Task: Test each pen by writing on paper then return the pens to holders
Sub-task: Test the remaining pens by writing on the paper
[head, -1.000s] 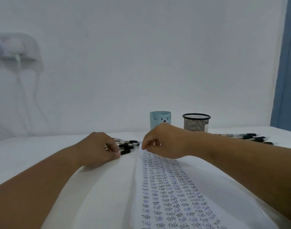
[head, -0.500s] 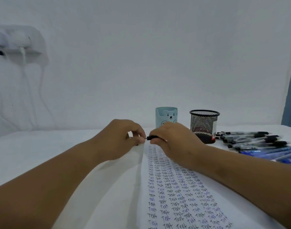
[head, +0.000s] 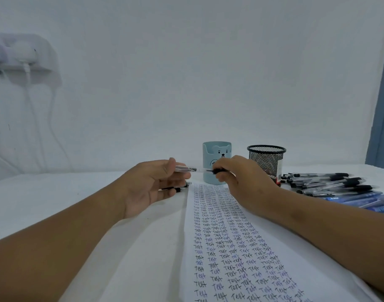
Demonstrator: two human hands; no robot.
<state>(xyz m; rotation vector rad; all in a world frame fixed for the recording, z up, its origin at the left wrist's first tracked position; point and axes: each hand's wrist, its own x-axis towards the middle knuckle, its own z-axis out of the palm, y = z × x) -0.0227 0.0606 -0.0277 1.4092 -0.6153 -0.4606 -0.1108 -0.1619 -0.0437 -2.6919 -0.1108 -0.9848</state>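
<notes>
A: Paper (head: 234,253) covered in "Test" lies under the right hand (head: 245,182); blue holder (head: 216,163), mesh holder (head: 266,161) beyond it

B: The pen (head: 205,170)?

A: Pinched between both; left hand (head: 151,184) grips its cap (head: 185,168)

You're at a plain home or office desk: a white table (head: 45,199) against a bare white wall (head: 186,73), with chargers (head: 23,59) plugged in at left and a blue curtain (head: 383,118) at right. Two holders (head: 266,160), a written-on paper (head: 230,247) and loose pens (head: 326,184) suggest desk work
</notes>
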